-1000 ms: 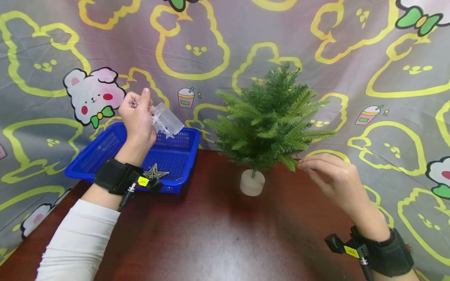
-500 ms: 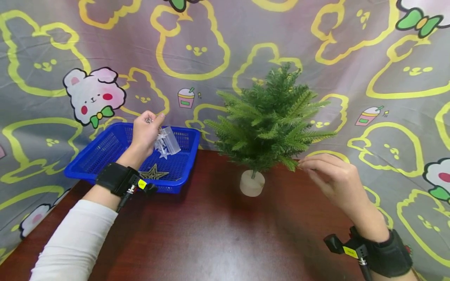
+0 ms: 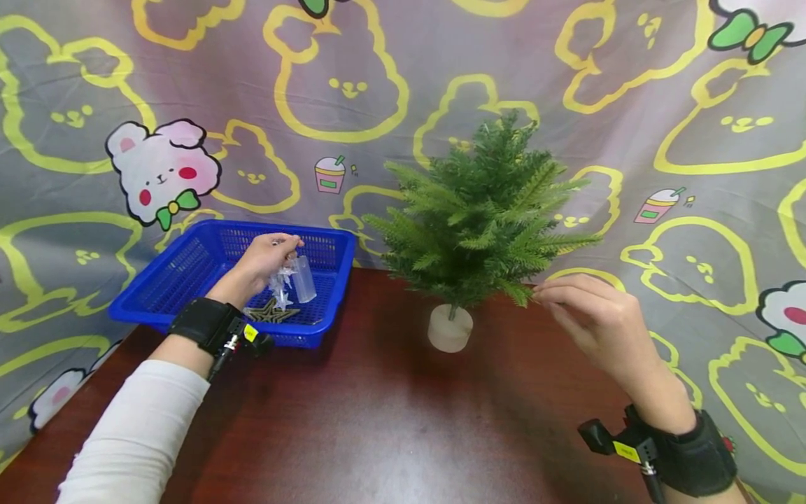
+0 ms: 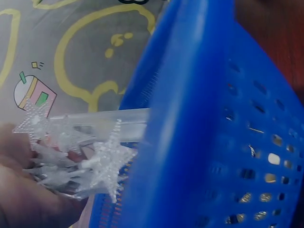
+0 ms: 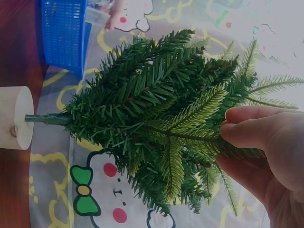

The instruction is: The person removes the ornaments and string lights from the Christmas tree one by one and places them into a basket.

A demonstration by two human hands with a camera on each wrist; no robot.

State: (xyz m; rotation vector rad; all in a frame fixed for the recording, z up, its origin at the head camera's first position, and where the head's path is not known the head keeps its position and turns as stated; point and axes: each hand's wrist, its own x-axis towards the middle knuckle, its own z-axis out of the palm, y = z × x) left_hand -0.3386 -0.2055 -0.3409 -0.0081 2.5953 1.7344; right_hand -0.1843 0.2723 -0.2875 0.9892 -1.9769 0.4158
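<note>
In the head view my left hand (image 3: 259, 260) is over the blue plastic basket (image 3: 346, 262), gripping a bundle of clear plastic stars (image 3: 281, 294). A translucent plastic case (image 3: 305, 280) hangs with the bundle. Beaded points show on the stars (image 4: 111, 164) in the left wrist view, close to the basket's rim (image 4: 190, 95). Below the hand, a dark gold star ornament (image 3: 271, 313) lies in the basket. At the right, my right hand (image 3: 595, 315) pinches a low branch tip of a small artificial Christmas tree (image 3: 478, 217). Thumb and fingers meet on the branch (image 5: 194, 138) in the right wrist view.
The tree stands on a round wooden base (image 3: 450, 329) toward the back of the dark red-brown table (image 3: 390, 413). Behind everything hangs a grey curtain (image 3: 378, 63) with yellow cartoon outlines. The basket sits left of the tree.
My left hand has come down and slightly right toward the basket, carrying the stars and the translucent case lower. The right hand keeps its place at the branch.
</note>
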